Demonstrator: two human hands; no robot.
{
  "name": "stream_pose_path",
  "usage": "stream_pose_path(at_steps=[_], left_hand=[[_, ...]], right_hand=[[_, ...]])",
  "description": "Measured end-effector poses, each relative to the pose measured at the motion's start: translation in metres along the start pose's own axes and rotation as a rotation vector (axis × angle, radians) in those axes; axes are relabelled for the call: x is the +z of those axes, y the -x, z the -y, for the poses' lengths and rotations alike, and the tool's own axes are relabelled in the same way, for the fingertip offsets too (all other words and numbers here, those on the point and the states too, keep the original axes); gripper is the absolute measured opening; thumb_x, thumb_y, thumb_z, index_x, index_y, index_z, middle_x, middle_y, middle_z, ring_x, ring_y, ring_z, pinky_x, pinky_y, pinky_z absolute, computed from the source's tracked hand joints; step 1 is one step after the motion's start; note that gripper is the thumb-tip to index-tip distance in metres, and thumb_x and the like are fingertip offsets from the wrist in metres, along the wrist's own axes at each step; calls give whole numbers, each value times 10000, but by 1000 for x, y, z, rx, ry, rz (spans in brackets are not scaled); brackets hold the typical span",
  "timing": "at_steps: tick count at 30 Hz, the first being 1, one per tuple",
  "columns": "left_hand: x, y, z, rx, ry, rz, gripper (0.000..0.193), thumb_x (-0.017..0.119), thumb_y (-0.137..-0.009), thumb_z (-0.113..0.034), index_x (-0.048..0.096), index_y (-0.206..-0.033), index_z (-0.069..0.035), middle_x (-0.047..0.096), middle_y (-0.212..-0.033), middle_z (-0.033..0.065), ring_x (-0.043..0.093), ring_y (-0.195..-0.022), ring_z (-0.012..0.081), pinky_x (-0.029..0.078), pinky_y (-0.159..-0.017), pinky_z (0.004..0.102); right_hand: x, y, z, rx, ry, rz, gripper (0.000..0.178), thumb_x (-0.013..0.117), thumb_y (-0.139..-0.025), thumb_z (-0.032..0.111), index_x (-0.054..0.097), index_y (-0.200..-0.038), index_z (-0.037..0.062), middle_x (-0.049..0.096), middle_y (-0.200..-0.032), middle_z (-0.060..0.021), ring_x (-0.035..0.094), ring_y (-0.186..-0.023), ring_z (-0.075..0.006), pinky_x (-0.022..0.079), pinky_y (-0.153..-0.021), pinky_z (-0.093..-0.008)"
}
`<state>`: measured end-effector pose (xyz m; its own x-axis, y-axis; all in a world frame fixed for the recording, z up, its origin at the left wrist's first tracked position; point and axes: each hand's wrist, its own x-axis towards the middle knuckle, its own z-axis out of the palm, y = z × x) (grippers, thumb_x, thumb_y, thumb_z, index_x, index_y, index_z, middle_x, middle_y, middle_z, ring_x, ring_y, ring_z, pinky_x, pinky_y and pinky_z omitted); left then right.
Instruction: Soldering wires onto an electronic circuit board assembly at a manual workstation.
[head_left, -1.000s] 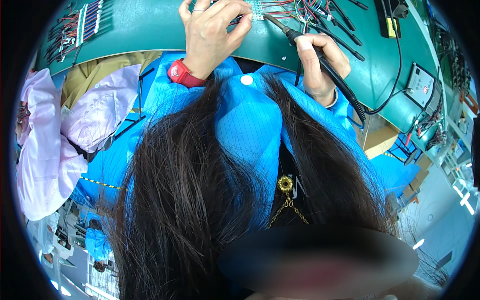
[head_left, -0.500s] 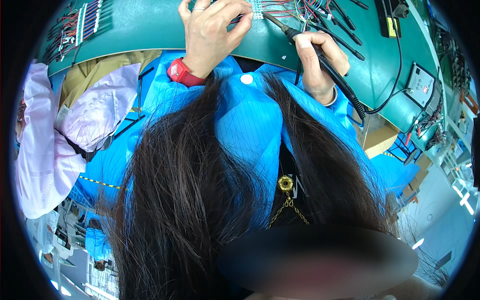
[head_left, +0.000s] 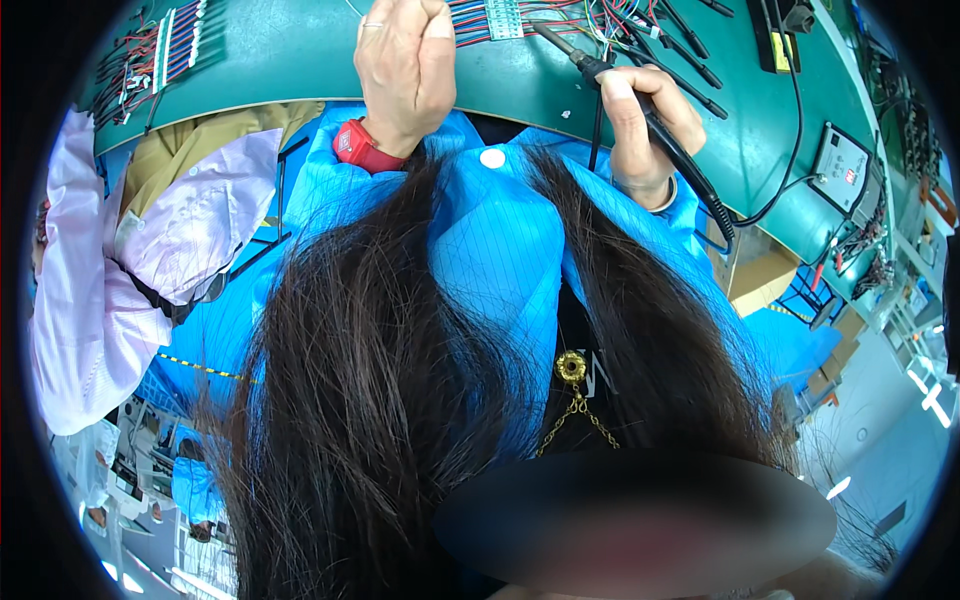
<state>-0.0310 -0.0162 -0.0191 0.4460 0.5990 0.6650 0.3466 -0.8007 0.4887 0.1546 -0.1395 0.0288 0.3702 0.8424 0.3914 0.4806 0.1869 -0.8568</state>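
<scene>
My right hand [head_left: 652, 125] is closed round the black handle of a soldering iron [head_left: 592, 68]. The iron's tip points up and left, just right of a pale green and white connector strip [head_left: 504, 20] with red, blue and black wires on both sides. Left of that strip is my left hand [head_left: 405, 75], with a red band at the wrist, its fingers curled and the fingertips hidden. A thin pale strand [head_left: 354, 8] shows beside it at the top edge; whether the fingers hold it is unclear.
Several black-sleeved leads [head_left: 690, 60] lie right of the strip on the green bench [head_left: 290, 65]. Another wired strip [head_left: 163, 52] lies far left. A control box [head_left: 842, 170] with a cable stands at the right. A person in a pink sleeve [head_left: 75, 300] sits at left.
My left hand has moved left, away from the connector strip, and its fingers have curled in. The strip has shifted slightly left. My right hand and the iron have moved a little right.
</scene>
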Motion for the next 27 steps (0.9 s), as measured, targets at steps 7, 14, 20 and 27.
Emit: stream_pose_path(at_steps=[7, 14, 20, 27], left_hand=[[0, -18, -13, -87, 56, 74, 20, 578, -841, -48, 579, -837, -28, 626, -870, 102, 558, -892, 316, 396, -806, 404], [1, -18, -18, -134, 6, 171, 30, 613, -849, -88, 642, -854, -80, 702, -953, 33, 580, -1059, 272, 343, -957, 449], [2, -19, -18, -147, -22, 182, 58, 624, -849, -109, 678, -867, -96, 696, -932, 15, 583, -1077, 252, 314, -980, 489], [2, -17, -12, -150, -31, 163, 47, 667, -833, -129, 702, -857, -108, 704, -903, 5, 598, -1084, 235, 307, -991, 498]], right_hand=[[4, -2, 1, 45, -6, 6, 84, 704, -807, 44, 677, -816, -35, 638, -656, -85, 602, -556, -140, 446, -518, -245], [3, -1, -2, 50, 9, 2, 81, 702, -809, 44, 678, -815, -33, 637, -645, -81, 614, -559, -140, 455, -522, -239], [5, -2, -1, 46, -8, 15, 68, 698, -801, 27, 672, -800, -36, 631, -638, -81, 607, -546, -138, 452, -513, -242], [9, -7, -4, -184, 98, 47, 47, 687, -776, 7, 658, -779, -30, 618, -630, -97, 560, -496, -148, 423, -473, -260]])
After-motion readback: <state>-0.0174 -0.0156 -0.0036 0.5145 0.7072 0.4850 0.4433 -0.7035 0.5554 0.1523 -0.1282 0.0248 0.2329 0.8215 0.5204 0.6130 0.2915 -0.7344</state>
